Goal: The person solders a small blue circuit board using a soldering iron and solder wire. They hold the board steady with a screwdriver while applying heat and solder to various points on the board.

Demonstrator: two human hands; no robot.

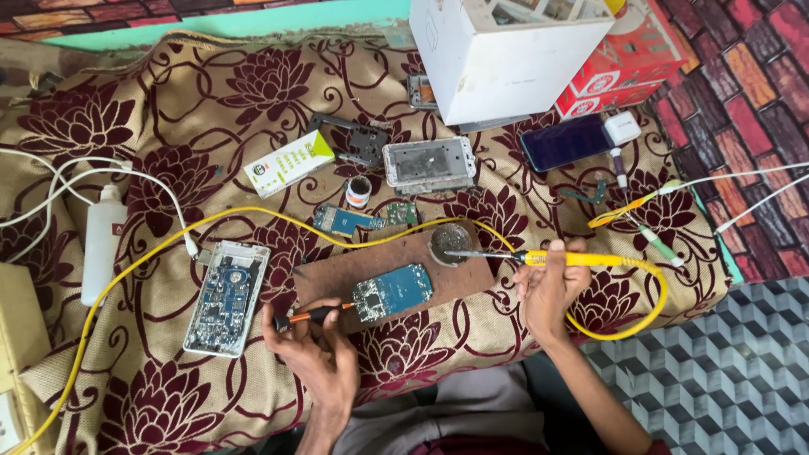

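Note:
My right hand point(549, 282) grips a yellow soldering iron point(566, 259); its metal tip rests in a small round tin point(449, 244) on a brown wooden board point(337, 271). My left hand point(313, 350) holds a small black and orange screwdriver point(310, 316), whose tip touches a blue circuit board point(391, 293) lying on the wooden board. The iron's yellow cable point(211, 221) loops right, then runs across the cloth to the lower left.
On the floral cloth point(168, 396) lie an opened white device with a blue board point(226, 297), a white bottle point(103, 243), a green-white packet point(290, 163), a phone frame point(429, 164), a dark phone point(566, 141), small boards point(362, 217), white box point(497, 59), red box point(632, 59).

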